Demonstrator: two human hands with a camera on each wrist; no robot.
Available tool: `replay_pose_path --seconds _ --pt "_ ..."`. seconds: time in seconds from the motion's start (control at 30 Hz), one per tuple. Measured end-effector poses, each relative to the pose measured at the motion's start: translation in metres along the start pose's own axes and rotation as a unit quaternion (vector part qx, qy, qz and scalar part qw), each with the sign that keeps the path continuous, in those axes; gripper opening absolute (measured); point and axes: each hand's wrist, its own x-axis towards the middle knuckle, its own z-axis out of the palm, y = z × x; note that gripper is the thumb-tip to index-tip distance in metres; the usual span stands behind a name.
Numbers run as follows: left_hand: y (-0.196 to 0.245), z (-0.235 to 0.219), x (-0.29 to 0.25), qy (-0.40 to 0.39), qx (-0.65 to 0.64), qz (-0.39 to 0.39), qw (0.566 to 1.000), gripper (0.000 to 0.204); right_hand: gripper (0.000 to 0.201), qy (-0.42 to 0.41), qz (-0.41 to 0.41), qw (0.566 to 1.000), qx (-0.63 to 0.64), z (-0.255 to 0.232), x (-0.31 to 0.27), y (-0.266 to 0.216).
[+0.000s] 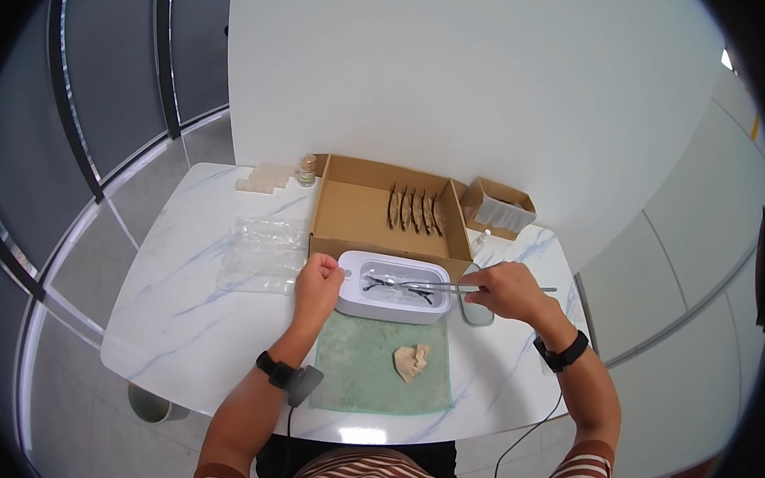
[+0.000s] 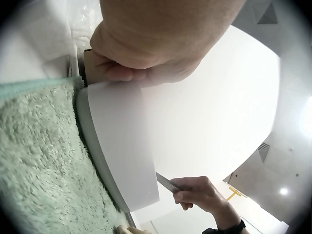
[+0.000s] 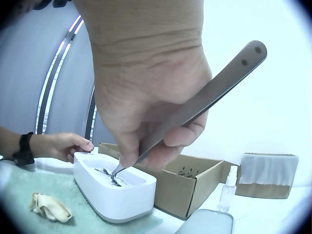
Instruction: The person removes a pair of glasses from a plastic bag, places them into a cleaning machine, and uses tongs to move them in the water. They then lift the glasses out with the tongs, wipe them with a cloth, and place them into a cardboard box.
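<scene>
My right hand (image 1: 509, 292) grips long metal tweezers (image 3: 214, 92) whose tips reach down into a white ultrasonic cleaner (image 1: 379, 311). Dark-framed eyeglasses (image 3: 116, 183) lie in the cleaner's basin, with the tweezer tips at them. At the cleaner's left end, my left hand (image 1: 316, 285) has its fingers curled, fingertips right by a round button (image 1: 346, 274) on the rim. Nothing shows in that hand. Beneath and in front of the cleaner is a green fuzzy cloth (image 1: 362, 376), with a crumpled beige cloth (image 1: 411, 362) on it.
Behind the cleaner stands a cardboard tray (image 1: 350, 204) with several dark curved pieces (image 1: 416, 210). A small cardboard box (image 1: 498, 206), a spray bottle (image 3: 227, 190) and a pale green case (image 1: 477, 311) are to the right. Clear plastic bags (image 1: 265, 254) and a small jar (image 1: 306, 171) are left.
</scene>
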Motion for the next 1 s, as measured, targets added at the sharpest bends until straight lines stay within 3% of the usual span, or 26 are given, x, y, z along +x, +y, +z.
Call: replay_pose_path --seconds 0.83,1.0 --pt "-0.009 0.001 0.003 0.022 0.02 0.02 0.999 0.011 0.029 0.005 0.005 1.0 0.002 0.006 -0.001 -0.003" --pt "-0.01 0.001 0.003 0.021 0.019 0.019 0.999 0.011 0.028 0.048 -0.005 0.999 -0.023 -0.003 -0.01 -0.003"
